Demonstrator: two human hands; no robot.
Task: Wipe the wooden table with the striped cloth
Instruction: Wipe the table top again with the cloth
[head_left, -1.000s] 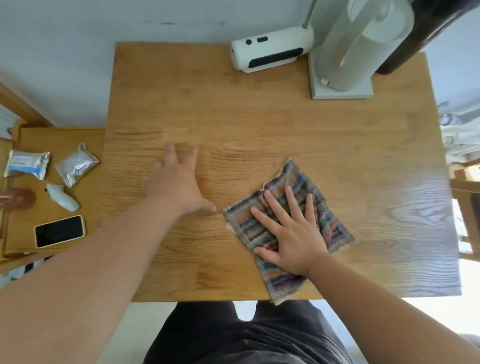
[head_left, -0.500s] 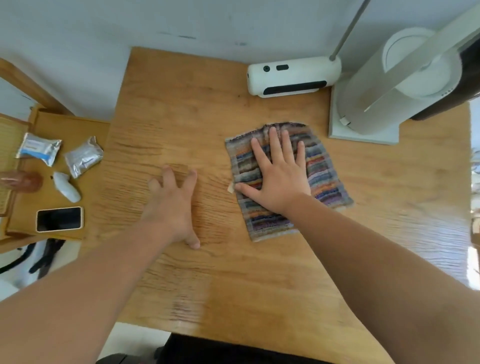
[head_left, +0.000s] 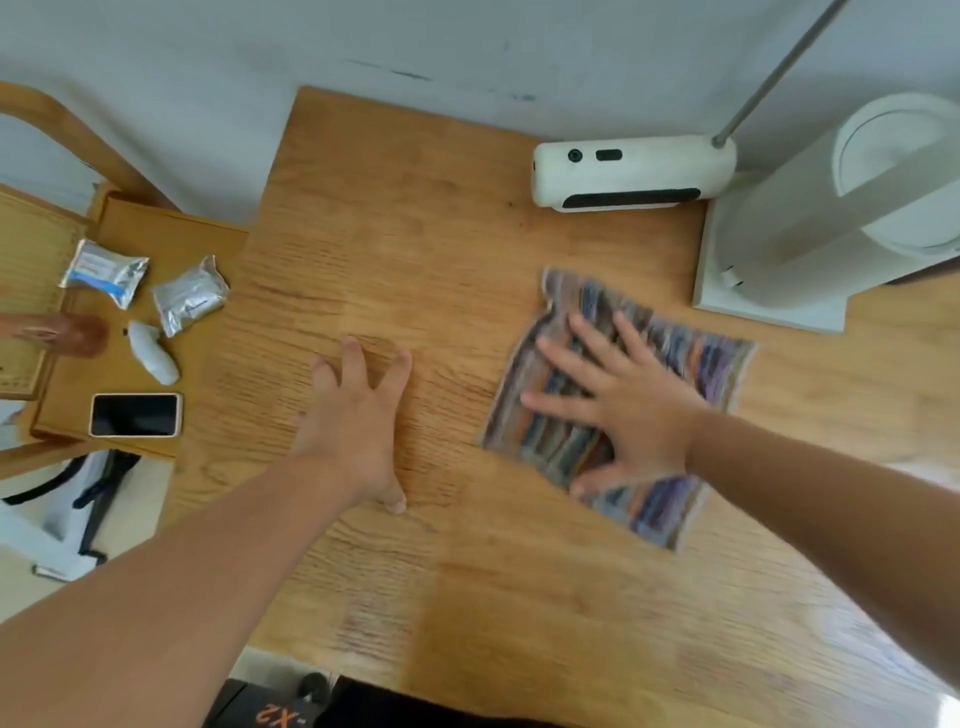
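The striped cloth (head_left: 655, 506) lies spread flat on the right half of the wooden table (head_left: 415, 218), blurred by motion. My right hand (head_left: 626, 402) presses palm-down on its middle with the fingers spread, pointing up and to the left. My left hand (head_left: 358, 421) rests flat on the bare wood to the left of the cloth, fingers apart, holding nothing. A gap of wood separates the two hands.
A white oblong device (head_left: 631, 174) lies at the table's back edge. A tall white appliance on a square base (head_left: 769, 306) stands at the back right, close to the cloth. A lower side shelf on the left carries a phone (head_left: 135, 414) and foil packets (head_left: 189, 296).
My right hand pushed the cloth from the front edge toward the back, then to the right and slightly nearer, turning it. My left hand stayed planted on the wood.
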